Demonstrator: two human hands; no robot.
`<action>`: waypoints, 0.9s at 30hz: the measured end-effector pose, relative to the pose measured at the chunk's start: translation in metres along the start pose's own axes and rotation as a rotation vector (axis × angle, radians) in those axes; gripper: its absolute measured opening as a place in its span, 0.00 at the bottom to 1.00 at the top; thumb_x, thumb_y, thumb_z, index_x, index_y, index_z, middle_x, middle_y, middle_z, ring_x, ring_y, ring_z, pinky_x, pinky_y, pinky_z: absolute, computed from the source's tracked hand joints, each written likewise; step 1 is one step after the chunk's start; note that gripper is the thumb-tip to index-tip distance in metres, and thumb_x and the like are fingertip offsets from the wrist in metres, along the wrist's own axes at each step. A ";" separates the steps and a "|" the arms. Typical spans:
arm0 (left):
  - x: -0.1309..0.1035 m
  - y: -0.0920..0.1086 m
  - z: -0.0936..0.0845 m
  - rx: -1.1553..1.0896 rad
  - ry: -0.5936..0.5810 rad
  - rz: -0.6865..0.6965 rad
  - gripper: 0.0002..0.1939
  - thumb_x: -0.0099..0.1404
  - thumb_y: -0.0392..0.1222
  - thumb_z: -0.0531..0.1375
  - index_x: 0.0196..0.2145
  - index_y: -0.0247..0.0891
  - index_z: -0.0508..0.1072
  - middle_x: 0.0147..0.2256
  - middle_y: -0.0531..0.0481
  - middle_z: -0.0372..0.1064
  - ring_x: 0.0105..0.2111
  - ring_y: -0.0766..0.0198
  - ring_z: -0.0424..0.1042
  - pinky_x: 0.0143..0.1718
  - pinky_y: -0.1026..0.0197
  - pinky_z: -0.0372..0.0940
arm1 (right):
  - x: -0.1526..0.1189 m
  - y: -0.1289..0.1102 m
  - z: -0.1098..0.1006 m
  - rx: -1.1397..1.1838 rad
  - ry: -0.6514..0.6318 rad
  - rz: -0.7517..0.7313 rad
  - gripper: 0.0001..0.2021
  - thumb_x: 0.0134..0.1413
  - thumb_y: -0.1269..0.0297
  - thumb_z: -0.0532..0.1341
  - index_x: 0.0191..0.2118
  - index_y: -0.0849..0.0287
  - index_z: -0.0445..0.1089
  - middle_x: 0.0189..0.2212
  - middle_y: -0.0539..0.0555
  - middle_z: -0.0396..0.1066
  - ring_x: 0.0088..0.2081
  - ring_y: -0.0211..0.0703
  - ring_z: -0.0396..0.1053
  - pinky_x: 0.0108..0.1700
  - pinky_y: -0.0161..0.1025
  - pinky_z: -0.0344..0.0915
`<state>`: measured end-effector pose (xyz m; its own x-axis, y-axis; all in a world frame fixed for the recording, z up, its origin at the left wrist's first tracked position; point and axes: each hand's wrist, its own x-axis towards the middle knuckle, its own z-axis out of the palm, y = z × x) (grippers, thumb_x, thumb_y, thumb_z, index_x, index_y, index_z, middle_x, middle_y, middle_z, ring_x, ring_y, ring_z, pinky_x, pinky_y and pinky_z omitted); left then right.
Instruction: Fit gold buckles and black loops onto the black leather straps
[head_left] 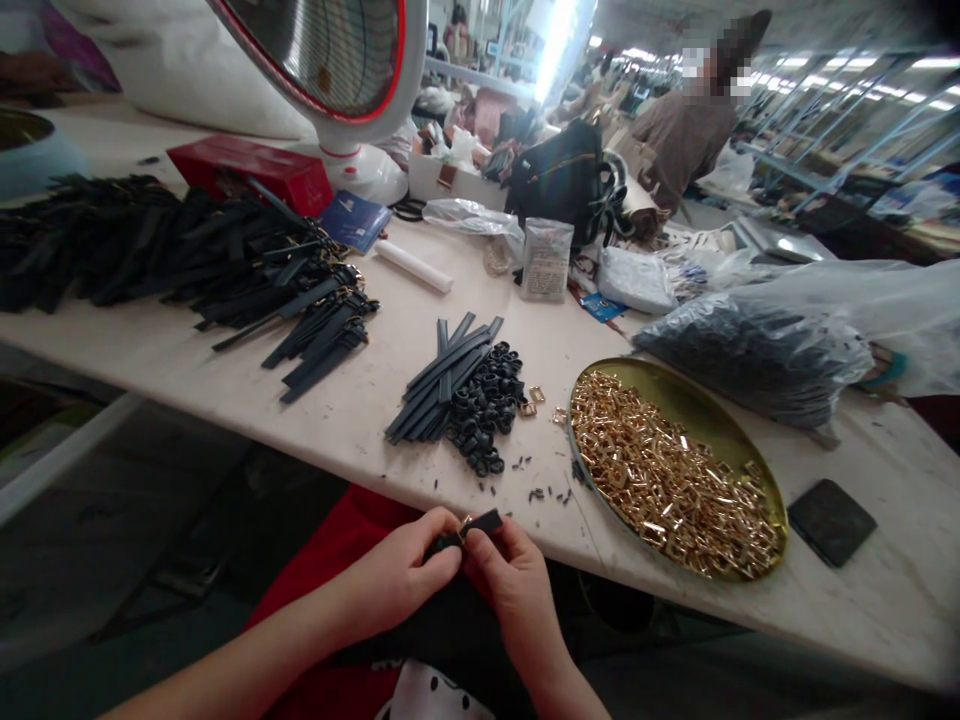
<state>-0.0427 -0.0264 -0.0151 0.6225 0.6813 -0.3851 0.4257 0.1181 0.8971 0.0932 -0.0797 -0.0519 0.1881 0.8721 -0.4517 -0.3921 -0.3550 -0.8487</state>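
Observation:
At the table's front edge, my left hand (420,560) and my right hand (514,575) are close together, fingers pinched on a black strap (482,522). A bit of gold metal, apparently a buckle, shows on the strap between them; my fingers hide most of it. Just beyond lie a small stack of flat black straps (442,385) and a heap of black loops (487,405). A few loose gold buckles (537,394) rest beside the loops. To the right, a round gold tray (679,385) holds a large pile of gold buckles (675,480).
A big pile of buckled black straps (150,245) covers the left side. Behind stand a red box (251,172) and a white fan (360,175). A clear plastic bag of black pieces (765,350) and a dark flat square (832,520) lie right. A person (686,130) is farther back.

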 end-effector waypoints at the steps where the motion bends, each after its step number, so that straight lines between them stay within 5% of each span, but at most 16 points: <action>1: 0.000 0.000 0.001 -0.042 -0.002 -0.028 0.09 0.61 0.43 0.49 0.32 0.36 0.65 0.27 0.55 0.62 0.28 0.67 0.62 0.30 0.67 0.58 | -0.001 0.001 0.000 -0.040 0.010 -0.047 0.11 0.40 0.60 0.67 0.29 0.60 0.70 0.23 0.48 0.70 0.25 0.36 0.65 0.29 0.33 0.62; 4: 0.000 -0.003 0.003 -0.116 -0.026 -0.072 0.13 0.62 0.48 0.49 0.29 0.36 0.63 0.21 0.58 0.56 0.21 0.71 0.56 0.22 0.69 0.53 | -0.003 0.002 -0.003 -0.051 0.007 -0.099 0.10 0.42 0.59 0.66 0.29 0.59 0.68 0.24 0.47 0.69 0.26 0.36 0.65 0.30 0.33 0.62; 12: -0.006 -0.003 0.016 -0.147 0.020 -0.135 0.13 0.60 0.48 0.50 0.28 0.35 0.64 0.20 0.58 0.59 0.16 0.74 0.53 0.15 0.71 0.47 | -0.012 -0.001 -0.002 0.149 -0.089 0.077 0.11 0.47 0.56 0.62 0.29 0.60 0.67 0.22 0.46 0.65 0.22 0.32 0.60 0.27 0.31 0.59; 19: -0.017 -0.003 0.027 -0.108 0.109 -0.109 0.10 0.59 0.45 0.49 0.25 0.36 0.62 0.20 0.58 0.62 0.14 0.73 0.55 0.15 0.70 0.50 | -0.024 0.004 -0.002 -0.255 0.055 -0.227 0.12 0.51 0.56 0.58 0.28 0.60 0.65 0.20 0.47 0.65 0.23 0.35 0.62 0.27 0.32 0.60; 27: -0.025 0.003 0.028 -0.094 0.121 -0.080 0.09 0.58 0.42 0.49 0.25 0.37 0.64 0.19 0.59 0.60 0.16 0.72 0.56 0.20 0.68 0.51 | -0.029 0.003 -0.005 -0.283 0.029 -0.253 0.11 0.53 0.56 0.56 0.29 0.59 0.63 0.20 0.46 0.64 0.22 0.34 0.62 0.25 0.32 0.59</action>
<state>-0.0382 -0.0634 -0.0088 0.5030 0.7483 -0.4325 0.4037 0.2390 0.8831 0.0905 -0.1079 -0.0427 0.2745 0.9355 -0.2224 -0.0665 -0.2122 -0.9750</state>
